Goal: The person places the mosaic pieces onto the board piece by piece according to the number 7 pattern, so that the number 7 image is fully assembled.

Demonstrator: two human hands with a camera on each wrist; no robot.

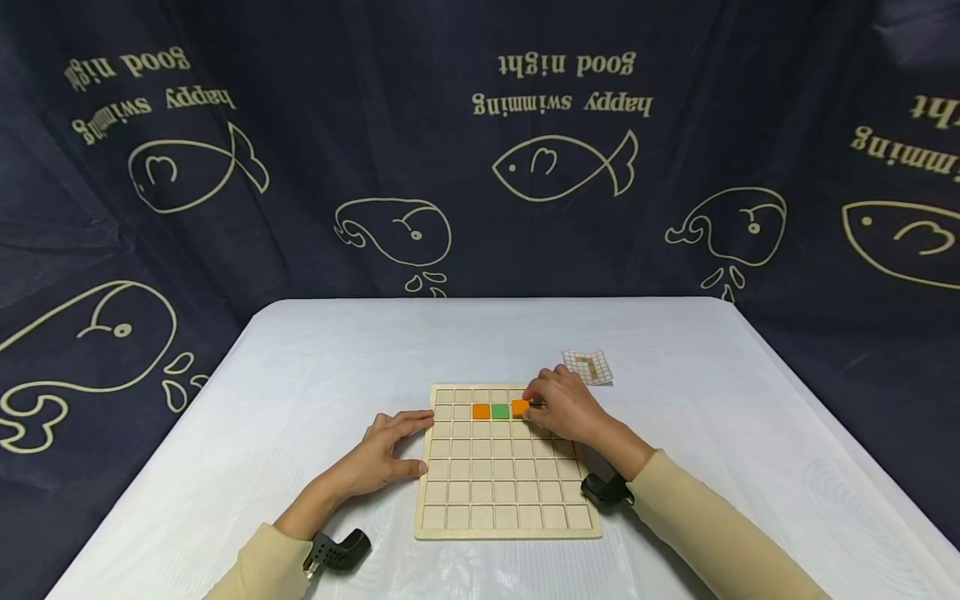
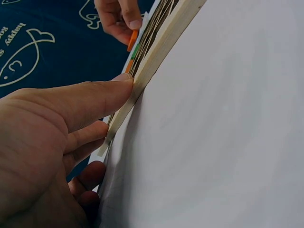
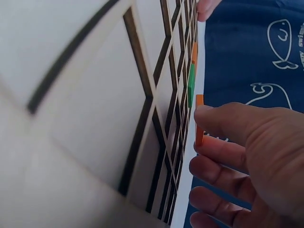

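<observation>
A pale wooden grid board (image 1: 495,492) lies on the table. In its second row from the far edge sit an orange tile (image 1: 481,411) and, right beside it, a green tile (image 1: 500,412). My right hand (image 1: 564,403) pinches another orange tile (image 3: 199,124) between thumb and index finger, just right of the green one. The right wrist view shows that tile a little off the board's surface. My left hand (image 1: 386,454) touches the board's left edge, fingers extended, with thumb and fingertips against the wooden rim (image 2: 156,57).
A small printed card (image 1: 589,367) with a coloured grid pattern lies behind the board, past my right hand. White cloth covers the table (image 1: 360,350). A dark blue curtain (image 1: 315,108) with fish drawings hangs behind it.
</observation>
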